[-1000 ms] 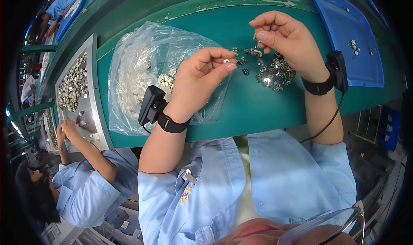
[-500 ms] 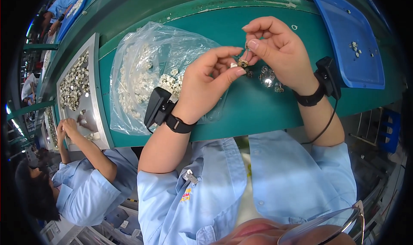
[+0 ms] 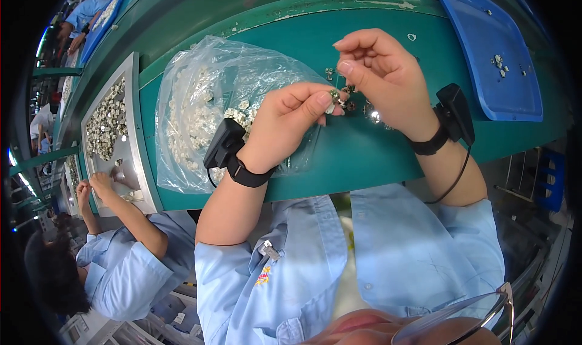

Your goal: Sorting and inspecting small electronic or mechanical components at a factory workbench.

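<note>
My left hand (image 3: 288, 118) is closed, with thumb and forefinger pinching a small white-and-metal part (image 3: 334, 95) above the green table (image 3: 357, 157). My right hand (image 3: 388, 81) is just to its right, thumb and forefinger nearly together. Something thin seems to run down from those fingertips toward the part, too fine to make out. Under and beside my right hand lie several small shiny metal pieces (image 3: 371, 110), and another small metal piece (image 3: 329, 73) sits beyond the fingertips. A clear plastic bag (image 3: 276, 63) holding many small white parts (image 3: 239, 119) lies left of my left hand.
A blue tray (image 3: 512, 106) with several small parts stands at the right. A small pale ring (image 3: 411, 36) lies on the far table. At the left, a co-worker's hands (image 3: 97, 184) are over a metal-framed tray (image 3: 134, 139) of small parts. Black wristbands with boxes and a cable are on my forearms.
My left fingers have closed tighter around the small part and moved slightly down. My right hand has shifted slightly left and away from it. The co-worker's hands have moved apart slightly.
</note>
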Tool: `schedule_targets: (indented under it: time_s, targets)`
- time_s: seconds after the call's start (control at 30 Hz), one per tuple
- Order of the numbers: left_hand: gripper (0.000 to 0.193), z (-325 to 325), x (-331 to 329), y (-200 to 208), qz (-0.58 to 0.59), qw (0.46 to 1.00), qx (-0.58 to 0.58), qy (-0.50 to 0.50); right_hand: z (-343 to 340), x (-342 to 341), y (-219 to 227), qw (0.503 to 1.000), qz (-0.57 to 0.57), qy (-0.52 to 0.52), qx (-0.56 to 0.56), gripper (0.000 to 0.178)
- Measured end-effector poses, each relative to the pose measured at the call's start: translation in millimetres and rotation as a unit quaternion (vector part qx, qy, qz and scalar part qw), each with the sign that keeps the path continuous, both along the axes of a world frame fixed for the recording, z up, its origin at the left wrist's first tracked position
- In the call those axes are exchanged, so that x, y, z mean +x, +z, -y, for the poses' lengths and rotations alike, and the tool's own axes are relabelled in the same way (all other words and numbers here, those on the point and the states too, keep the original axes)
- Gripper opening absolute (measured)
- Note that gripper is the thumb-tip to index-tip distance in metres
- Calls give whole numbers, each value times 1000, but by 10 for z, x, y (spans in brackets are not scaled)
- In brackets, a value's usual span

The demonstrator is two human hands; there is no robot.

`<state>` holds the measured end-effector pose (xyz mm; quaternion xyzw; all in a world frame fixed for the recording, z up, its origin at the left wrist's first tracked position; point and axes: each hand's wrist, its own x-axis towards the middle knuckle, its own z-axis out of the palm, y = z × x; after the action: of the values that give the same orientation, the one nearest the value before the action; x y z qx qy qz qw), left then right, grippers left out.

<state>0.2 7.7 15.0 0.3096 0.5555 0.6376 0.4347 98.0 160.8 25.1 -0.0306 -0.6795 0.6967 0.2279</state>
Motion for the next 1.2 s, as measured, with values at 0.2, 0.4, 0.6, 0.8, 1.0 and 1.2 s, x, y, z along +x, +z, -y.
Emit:
schedule_targets:
  time_s: [0.2, 0.4, 0.6, 0.8, 1.0, 1.2]
  targets:
    - [23, -4, -32, -46, 134, 991, 19, -16, 9, -34, -71, 999, 13, -22, -23, 18]
    - [28, 6, -52, -52, 119, 993, 22, 20, 4, 7, -45, 999, 36, -10, 8, 21]
    - [25, 14, -63, -65, 118, 993, 28, 2, -97, -2, 60, 969, -28, 16, 243, 22]
    - [22, 29, -78, -72, 146, 989, 38, -6, -30, 23, 3, 985, 43, 77, 149, 22]
    - [17, -63, 70, 3, 21, 990, 59, 126, 25, 17, 9, 994, 67, 42, -81, 25]
    - [26, -69, 94, -117, -194, 966, 66, 156, 116, 5, -39, 986, 39, 79, -141, 34]
